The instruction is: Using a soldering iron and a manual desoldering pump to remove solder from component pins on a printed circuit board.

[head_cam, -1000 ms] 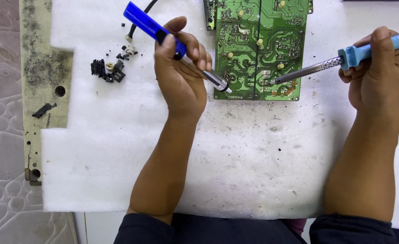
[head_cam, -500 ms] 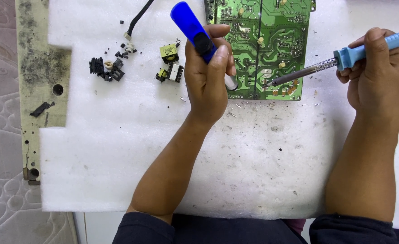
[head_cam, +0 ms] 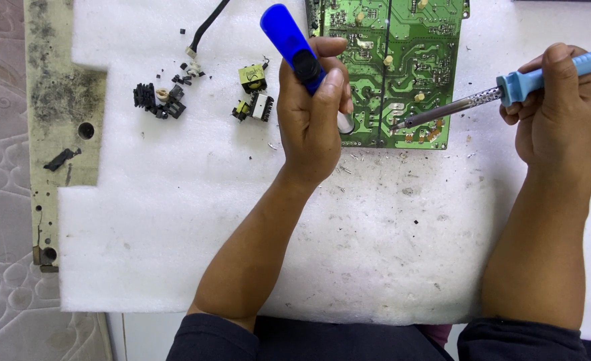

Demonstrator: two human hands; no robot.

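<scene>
Two forearms in dark sleeves are reaching out from the bottom edge over a white foam sheet (head_cam: 349, 254) that is covering the desk, apparently as a soft pad for the work. The foam is carrying specks and short bits of metal just below the work area.

The left hand (head_cam: 312, 127) is closing around a blue desoldering pump (head_cam: 292, 43), thumb resting on its black button, the barrel angling up and away while the pale nozzle end is sitting at the lower left edge of the green circuit board (head_cam: 389, 67); that grip looks suited to firing the pump with one thumb.

The right hand (head_cam: 556, 110) is gripping the light-blue handle of a soldering iron (head_cam: 482, 103) much like a pen, its metal shaft slanting down and left so the tip is meeting the board near its lower edge, just beside the pump's nozzle.

The board is lying solder side up at the far middle of the foam, running out of the top of the view.

Left of the pump, small removed components (head_cam: 252, 100), one yellow and black, are lying apart from a cluster of dark parts (head_cam: 155, 100). A black cable (head_cam: 208, 27) is trailing off the top. A stained beige panel (head_cam: 54, 100) is flanking the foam at far left.
</scene>
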